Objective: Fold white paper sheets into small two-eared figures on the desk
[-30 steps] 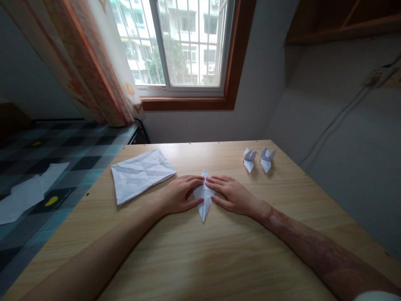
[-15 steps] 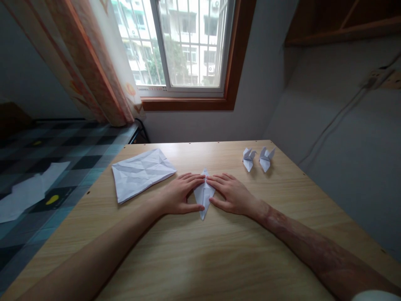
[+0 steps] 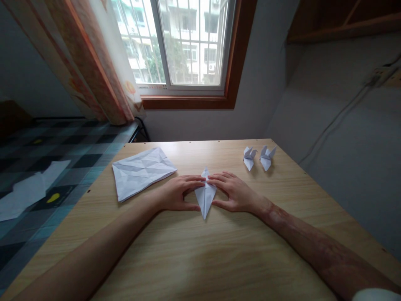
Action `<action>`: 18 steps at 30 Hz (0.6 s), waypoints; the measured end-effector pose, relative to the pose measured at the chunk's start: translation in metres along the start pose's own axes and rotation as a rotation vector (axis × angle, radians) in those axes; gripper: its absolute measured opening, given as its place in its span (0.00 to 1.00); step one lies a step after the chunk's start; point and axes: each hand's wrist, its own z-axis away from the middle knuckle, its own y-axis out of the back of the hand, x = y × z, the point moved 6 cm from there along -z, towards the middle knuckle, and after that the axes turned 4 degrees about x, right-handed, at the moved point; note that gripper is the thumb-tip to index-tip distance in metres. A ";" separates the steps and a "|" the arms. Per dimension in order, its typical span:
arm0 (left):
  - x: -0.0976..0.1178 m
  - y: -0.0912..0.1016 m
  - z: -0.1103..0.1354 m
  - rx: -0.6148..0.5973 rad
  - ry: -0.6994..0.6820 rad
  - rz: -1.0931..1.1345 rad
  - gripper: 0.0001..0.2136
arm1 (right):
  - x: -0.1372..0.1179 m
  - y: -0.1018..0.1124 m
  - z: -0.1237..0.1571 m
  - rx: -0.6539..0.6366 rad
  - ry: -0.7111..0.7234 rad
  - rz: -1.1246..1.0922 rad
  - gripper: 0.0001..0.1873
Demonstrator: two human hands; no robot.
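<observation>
A folded white paper diamond (image 3: 205, 197) lies flat on the wooden table (image 3: 200, 259), its long points facing the window and me. My left hand (image 3: 178, 193) rests at its left side, fingertips on the upper part and thumb by the lower left edge. From the right, my right hand (image 3: 234, 192) touches the upper part with its fingertips, its thumb close to the lower right edge. Both hands have fingers stretched out and thumbs apart, gripping nothing. The fingertips hide some of the paper's upper half.
A creased white paper sheet (image 3: 142, 172) lies at the table's back left. Two folded paper cranes, one (image 3: 249, 159) beside the other (image 3: 267, 158), stand at the back right. Left of the table, more white paper (image 3: 31, 190) lies on a checked bed (image 3: 19, 251).
Both hands have shifted slightly up the paper. My left thumb has slid back off the paper's lower part to its left edge, showing more of the lower half.
</observation>
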 end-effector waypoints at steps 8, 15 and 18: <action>0.000 0.000 0.001 0.029 -0.019 -0.040 0.36 | 0.002 0.000 -0.004 0.029 0.001 0.028 0.28; 0.003 0.002 0.001 0.042 -0.029 -0.020 0.34 | 0.005 0.001 -0.007 0.064 -0.005 0.049 0.20; 0.009 0.003 -0.001 0.013 -0.074 0.005 0.39 | 0.005 0.001 -0.007 0.077 -0.018 0.063 0.19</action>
